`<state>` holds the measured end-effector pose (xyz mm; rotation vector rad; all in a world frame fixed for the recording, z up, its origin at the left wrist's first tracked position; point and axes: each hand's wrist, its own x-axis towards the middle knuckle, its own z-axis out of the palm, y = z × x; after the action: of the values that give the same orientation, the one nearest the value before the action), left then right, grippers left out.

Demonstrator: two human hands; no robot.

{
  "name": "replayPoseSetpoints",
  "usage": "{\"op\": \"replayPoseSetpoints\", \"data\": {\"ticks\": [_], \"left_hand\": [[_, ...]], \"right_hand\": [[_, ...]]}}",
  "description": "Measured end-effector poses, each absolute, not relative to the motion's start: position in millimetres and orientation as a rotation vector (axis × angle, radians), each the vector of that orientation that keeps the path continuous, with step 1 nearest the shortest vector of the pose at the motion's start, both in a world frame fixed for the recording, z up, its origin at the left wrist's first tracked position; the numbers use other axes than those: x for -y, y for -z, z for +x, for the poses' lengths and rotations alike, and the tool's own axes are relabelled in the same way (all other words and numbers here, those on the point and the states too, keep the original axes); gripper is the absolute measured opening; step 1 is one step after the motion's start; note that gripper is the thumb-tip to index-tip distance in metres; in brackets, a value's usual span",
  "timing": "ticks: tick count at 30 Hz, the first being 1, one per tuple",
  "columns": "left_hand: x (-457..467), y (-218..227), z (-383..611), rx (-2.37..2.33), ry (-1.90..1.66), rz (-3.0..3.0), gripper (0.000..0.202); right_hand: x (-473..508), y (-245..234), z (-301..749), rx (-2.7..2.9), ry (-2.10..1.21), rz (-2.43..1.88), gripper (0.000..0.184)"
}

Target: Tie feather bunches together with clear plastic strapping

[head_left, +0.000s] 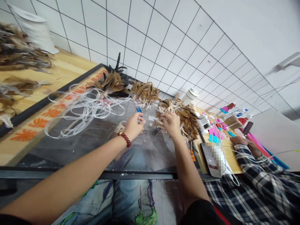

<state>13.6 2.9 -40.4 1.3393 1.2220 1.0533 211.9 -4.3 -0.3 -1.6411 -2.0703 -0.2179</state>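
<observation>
My left hand [135,126], with a red bead bracelet [124,139] on the wrist, is above the dark glossy mat [93,153]. Its fingers are curled together; anything between them is too small to make out. Just beyond its fingertips is a small blue-handled tool [138,109], perhaps snips. My right hand [172,123] reaches to the left edge of a pile of brown feathers [186,117], its bent fingertips among the pale quill ends. Two more feather bunches, one brown [145,92] and one brown and black [112,82], lie along the back.
Loose white ribbon [86,106] tangles on the mat's left. A white spool [35,29] and more feathers [21,50] stand at far left. A white lidded cup [190,96] is behind the feather pile. At right are a phone [212,161], cables and a person's plaid sleeve [253,165].
</observation>
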Motion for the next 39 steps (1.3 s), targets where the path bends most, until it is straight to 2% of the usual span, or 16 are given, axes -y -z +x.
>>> {"op": "replayPoseSetpoints", "data": {"ticks": [3,8,11,16,18,21,25,31,36,39], "left_hand": [[-4.1,40.2,12.5,-1.197,-1.075,1.305,0.033],[-6.9,44.3,12.3,-1.164,-1.099,1.290,0.018],[-6.3,41.8,12.0,-1.147,-1.110,1.241,0.016],[-0.3,29.0,10.9,-1.038,-1.041,1.045,0.011],[2.9,26.0,11.3,-0.942,-1.001,0.979,0.015],[6.4,25.9,13.4,-0.871,-0.988,0.971,0.026],[6.8,28.2,16.4,-0.824,-1.107,0.941,0.034],[-0.3,29.5,12.5,-0.925,-1.328,0.862,0.027],[-0.7,25.8,9.8,-0.951,-1.312,0.905,0.026],[1.5,25.4,10.8,-0.889,-1.201,0.927,0.033]], "right_hand": [[6.8,16.7,207.7,2.187,0.117,-1.596,0.020],[11.5,18.5,194.8,2.375,0.032,-1.498,0.027],[10.3,21.9,188.4,2.354,-0.064,-1.496,0.017],[4.4,28.0,182.0,1.491,-0.704,-1.232,0.017],[4.7,26.0,177.7,1.156,-0.962,-1.073,0.021],[8.4,22.8,166.5,0.961,-1.171,-0.931,0.026],[14.1,25.5,148.7,0.974,-1.199,-0.892,0.024],[15.9,35.3,142.6,1.239,-1.012,-1.086,0.021],[16.3,35.6,144.9,1.182,-1.212,-1.137,0.025],[18.3,32.4,142.1,1.041,-1.290,-1.073,0.027]]}}
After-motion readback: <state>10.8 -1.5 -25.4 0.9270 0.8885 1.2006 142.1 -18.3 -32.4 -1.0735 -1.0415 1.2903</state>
